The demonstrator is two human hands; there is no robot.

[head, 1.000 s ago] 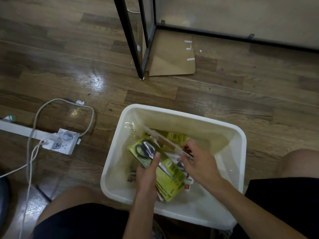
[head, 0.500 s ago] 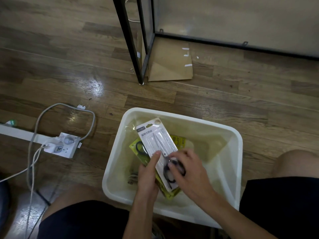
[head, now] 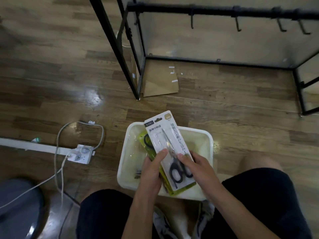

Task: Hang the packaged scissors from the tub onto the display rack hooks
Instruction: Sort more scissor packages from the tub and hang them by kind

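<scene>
Two hands hold one pack over the tub. I see my left hand (head: 151, 169) gripping a stack of packs from the 9 o'clock side, with its thumb pressed flat on the front of the white scissors pack (head: 165, 145). My right hand (head: 198, 169) grips the same white pack from the 3 o'clock side, with its thumb on the front and the other fingers curled behind, so I cannot see them. The white pack is tilted, with its top leaning toward 11 o'clock and its hang hole at the top end. Black scissor handles show at the bottom of the pack, between my two hands. Under the white pack are yellow-green packs (head: 146, 144), and they stick out at the 9 o'clock side and at the bottom. All these packs are just above the white tub (head: 205, 140), which sits on the wood floor (head: 51, 83) between my knees. I can see something small and dark lying in the tub at 7 o'clock from the pack, but I cannot tell what it is. At 12 o'clock, well apart from the tub, stands the black display rack (head: 207, 11). Four black hooks (head: 238, 25) hang from its top bar, and nothing is on them. Near the rack foot lies a brown cardboard sheet (head: 160, 80). At 9 o'clock from the tub lies a white power strip (head: 80, 155) with gray cables (head: 58, 140).
</scene>
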